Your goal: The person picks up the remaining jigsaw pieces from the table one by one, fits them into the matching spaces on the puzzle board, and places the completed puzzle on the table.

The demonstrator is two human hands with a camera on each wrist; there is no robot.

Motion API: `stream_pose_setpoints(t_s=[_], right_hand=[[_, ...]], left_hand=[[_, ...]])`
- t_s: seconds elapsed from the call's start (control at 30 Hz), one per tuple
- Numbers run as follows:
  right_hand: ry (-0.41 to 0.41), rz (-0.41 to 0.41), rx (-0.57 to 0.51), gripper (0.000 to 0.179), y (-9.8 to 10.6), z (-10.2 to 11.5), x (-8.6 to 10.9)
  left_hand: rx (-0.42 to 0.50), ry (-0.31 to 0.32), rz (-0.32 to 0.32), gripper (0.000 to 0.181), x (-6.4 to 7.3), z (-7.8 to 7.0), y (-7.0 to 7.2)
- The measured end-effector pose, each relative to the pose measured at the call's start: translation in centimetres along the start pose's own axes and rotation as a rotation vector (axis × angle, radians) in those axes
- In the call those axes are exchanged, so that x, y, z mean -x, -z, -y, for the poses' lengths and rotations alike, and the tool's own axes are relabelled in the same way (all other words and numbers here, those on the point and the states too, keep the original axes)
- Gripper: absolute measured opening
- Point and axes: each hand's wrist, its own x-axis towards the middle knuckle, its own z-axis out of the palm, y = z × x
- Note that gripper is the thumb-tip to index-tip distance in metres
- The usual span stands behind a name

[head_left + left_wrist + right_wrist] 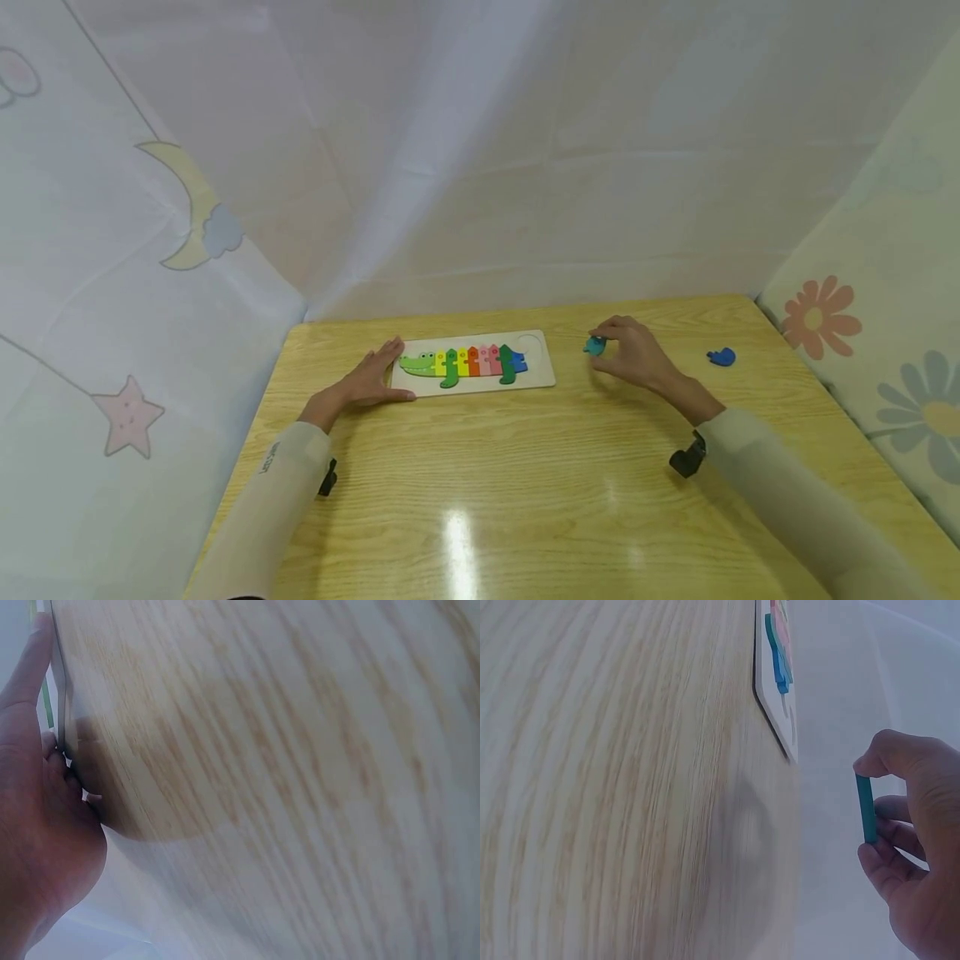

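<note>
Teal piece [595, 346] pinched by right hand [637, 354], left hand [371, 379] on puzzle board [543, 379]

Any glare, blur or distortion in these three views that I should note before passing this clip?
Head view: lamp glare on the near table, wide-angle bending at the edges, puzzle board sharp enough. Left wrist view: wood grain smeared and soft, left hand casts a dark shadow. Right wrist view: grain blurred too, but the teal piece in the right hand is crisp.

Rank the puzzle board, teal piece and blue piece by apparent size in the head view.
1. Crocodile puzzle board.
2-3. Teal piece in right hand and loose blue piece: alike; teal partly hidden.
</note>
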Motion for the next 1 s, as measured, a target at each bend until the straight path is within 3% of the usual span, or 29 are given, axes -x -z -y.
stream_pose_setpoints(t_s=[1.0], right_hand=[[0.009, 0.049, -0.079, 0.039, -2.8, 2.5, -2.4]], left_hand=[[0.009, -0.015, -0.013, 0.119, 0.2, 0.1, -0.1]])
